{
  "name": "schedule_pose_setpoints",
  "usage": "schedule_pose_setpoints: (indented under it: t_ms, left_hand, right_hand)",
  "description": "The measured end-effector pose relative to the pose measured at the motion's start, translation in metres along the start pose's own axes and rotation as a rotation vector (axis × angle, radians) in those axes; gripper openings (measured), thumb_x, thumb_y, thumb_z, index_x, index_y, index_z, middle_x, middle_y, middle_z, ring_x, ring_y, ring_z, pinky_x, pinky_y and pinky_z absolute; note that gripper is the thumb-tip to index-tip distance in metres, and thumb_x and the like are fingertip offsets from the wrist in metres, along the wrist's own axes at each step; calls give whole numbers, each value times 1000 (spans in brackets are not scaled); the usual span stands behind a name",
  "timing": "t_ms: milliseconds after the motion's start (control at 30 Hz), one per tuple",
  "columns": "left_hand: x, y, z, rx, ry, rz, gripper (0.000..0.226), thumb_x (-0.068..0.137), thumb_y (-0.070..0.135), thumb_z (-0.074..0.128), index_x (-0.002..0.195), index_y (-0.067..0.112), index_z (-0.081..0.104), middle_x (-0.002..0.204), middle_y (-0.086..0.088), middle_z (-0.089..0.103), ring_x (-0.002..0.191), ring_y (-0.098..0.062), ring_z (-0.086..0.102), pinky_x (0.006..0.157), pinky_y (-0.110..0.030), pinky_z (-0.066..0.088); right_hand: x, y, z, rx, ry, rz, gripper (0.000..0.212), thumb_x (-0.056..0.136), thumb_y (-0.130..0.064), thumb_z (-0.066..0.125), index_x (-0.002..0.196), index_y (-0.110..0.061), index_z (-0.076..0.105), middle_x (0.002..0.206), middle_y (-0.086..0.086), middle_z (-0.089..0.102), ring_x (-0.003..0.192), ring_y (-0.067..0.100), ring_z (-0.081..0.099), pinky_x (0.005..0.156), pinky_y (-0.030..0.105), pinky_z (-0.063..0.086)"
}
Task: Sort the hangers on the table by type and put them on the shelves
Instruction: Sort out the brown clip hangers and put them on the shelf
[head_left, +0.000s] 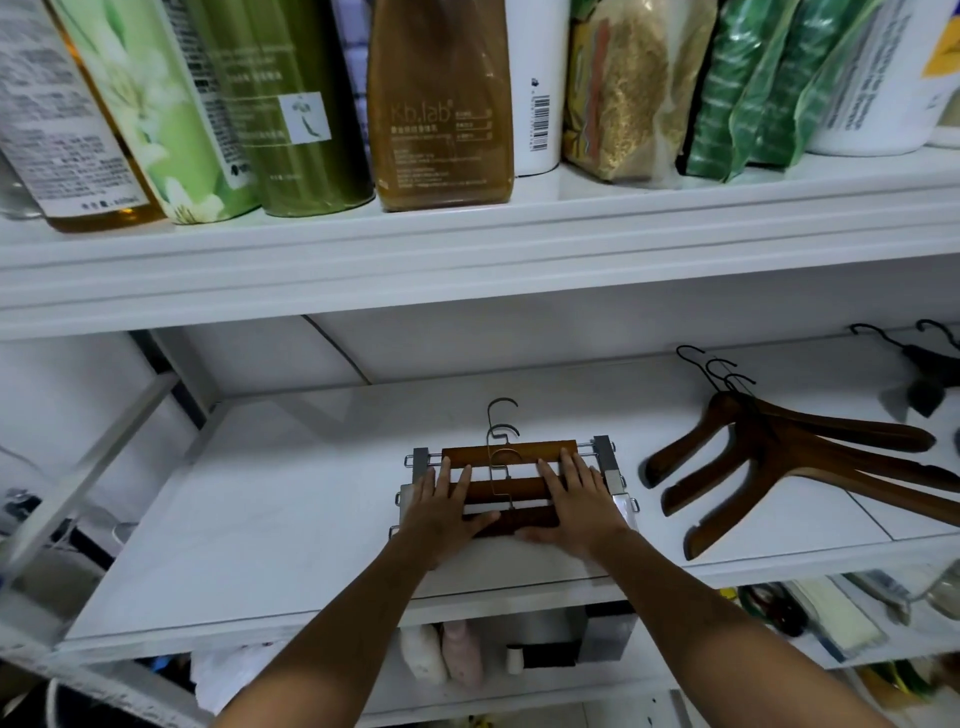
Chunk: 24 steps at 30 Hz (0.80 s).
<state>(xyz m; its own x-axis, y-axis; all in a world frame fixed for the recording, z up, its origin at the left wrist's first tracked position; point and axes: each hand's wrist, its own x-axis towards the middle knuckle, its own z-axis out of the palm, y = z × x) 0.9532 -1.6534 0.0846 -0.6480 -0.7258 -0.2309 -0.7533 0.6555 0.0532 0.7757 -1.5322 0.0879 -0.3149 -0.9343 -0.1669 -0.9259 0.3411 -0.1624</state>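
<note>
Three wooden clip hangers (506, 453) with metal end clips and wire hooks lie stacked and staggered on the white middle shelf (260, 509). My left hand (444, 506) rests flat on their left half, fingers straight. My right hand (574, 501) lies flat on their right half, fingers straight too. To the right, three dark brown wooden coat hangers (779, 457) lie fanned out on the same shelf, hooks pointing to the back. Black hangers (930, 369) sit at the far right edge, partly cut off by the frame.
The upper shelf (467, 244) holds several bottles and green and brown packets close above. Below the middle shelf are small bottles, a grey box and assorted items. A slanted white brace (98, 457) runs along the shelf's left side.
</note>
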Motion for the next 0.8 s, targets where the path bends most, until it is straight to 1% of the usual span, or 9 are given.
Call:
schedule_pose_setpoints:
  t_ms: [267, 433, 600, 700, 767, 800]
  left_hand:
    - [10, 9, 0, -54, 1, -56, 86, 88, 72, 26, 152, 21, 0, 159, -15, -7, 147, -35, -4, 119, -47, 2]
    - [15, 8, -1, -26, 15, -31, 85, 89, 71, 24, 152, 21, -2, 159, -15, -7, 148, -31, -5, 119, -44, 0]
    - [13, 5, -7, -23, 17, -10, 85, 89, 70, 26, 152, 21, -3, 159, -16, -6, 148, -31, -4, 120, -43, 0]
    - [8, 6, -16, -35, 12, -9, 85, 89, 70, 26, 152, 21, -2, 160, -16, -4, 148, -30, -2, 119, -43, 2]
    - [7, 8, -26, -83, 52, -1, 83, 89, 70, 27, 152, 22, 0, 160, -13, -2, 148, -30, 0, 119, -43, 3]
    - [7, 10, -34, -90, 83, 20, 81, 90, 68, 28, 152, 24, 1, 161, -10, 0, 148, -28, 1, 119, -42, 3]
  right_hand:
    - [21, 12, -14, 46, -76, -33, 119, 72, -80, 51, 152, -21, -12, 159, 11, -18, 147, 29, -15, 119, 43, -6]
    - [23, 12, -6, 76, -55, -3, 118, 71, -82, 50, 152, -22, -11, 160, 9, -16, 147, 31, -11, 118, 45, -5]
    - [24, 9, -4, 88, -49, 12, 117, 70, -82, 50, 152, -25, -11, 160, 10, -16, 147, 34, -7, 118, 46, -2]
    - [25, 9, -10, 72, -93, -2, 121, 68, -83, 53, 152, -25, -14, 159, 12, -17, 146, 35, -11, 117, 48, -7]
    - [23, 8, -22, 103, -77, 1, 121, 67, -83, 53, 152, -27, -13, 159, 14, -13, 147, 33, -12, 117, 48, -10]
    - [20, 8, -30, 123, -39, -1, 117, 69, -82, 52, 152, -27, -10, 160, 14, -8, 147, 32, -8, 118, 47, -8]
